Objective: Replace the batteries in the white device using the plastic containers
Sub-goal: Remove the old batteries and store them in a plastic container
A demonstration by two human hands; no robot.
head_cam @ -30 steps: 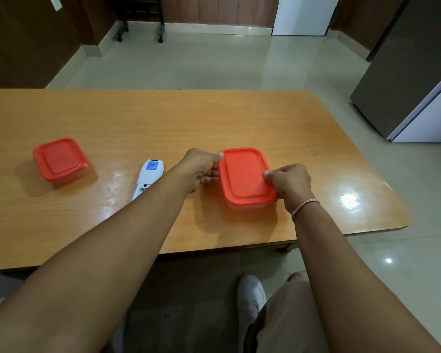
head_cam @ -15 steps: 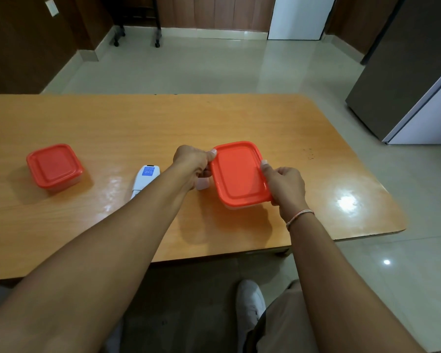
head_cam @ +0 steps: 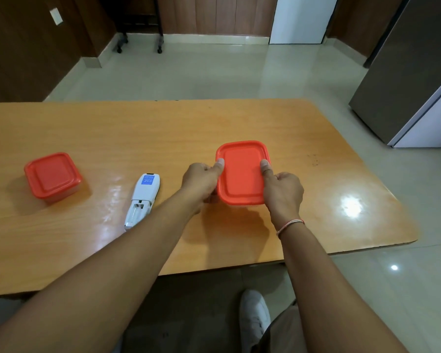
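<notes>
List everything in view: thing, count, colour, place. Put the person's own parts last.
held container: 1, clear tub with red lid on, middle right of the table, gripped on both sides
far container: 1, clear tub with red lid on, left part of the table, untouched
white device: 1, white with a blue label, lying on the table between the two containers, battery bay at its near end open
table: 1, orange-brown wood
refrigerator: 1, grey, on the floor at right
left hand: 1, thumb on the lid's left edge
right hand: 1, thumb on the lid's right edge, pink thread band at the wrist
shoe: 1, white, below the table edge
</notes>
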